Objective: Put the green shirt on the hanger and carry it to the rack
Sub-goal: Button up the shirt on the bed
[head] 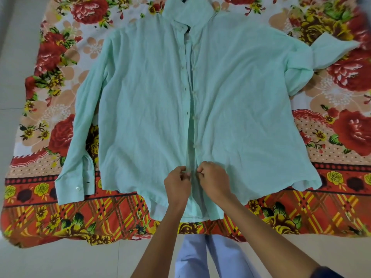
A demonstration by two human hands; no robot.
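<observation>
Green shirt (pixel 230 97) lies flat, front up, on a floral bedsheet (pixel 341 137) spread on the floor, collar away from me, hem toward me. Long axis runs straight out from my body. My left hand (pixel 177 182) and right hand (pixel 213 180) both pinch the front strip near the hem, one on each edge, fingers curled on cloth. Looks like I'm working a low button. Hands equally near. A dark bit shows inside the collar; can't tell if it's the hanger. No rack visible.
</observation>
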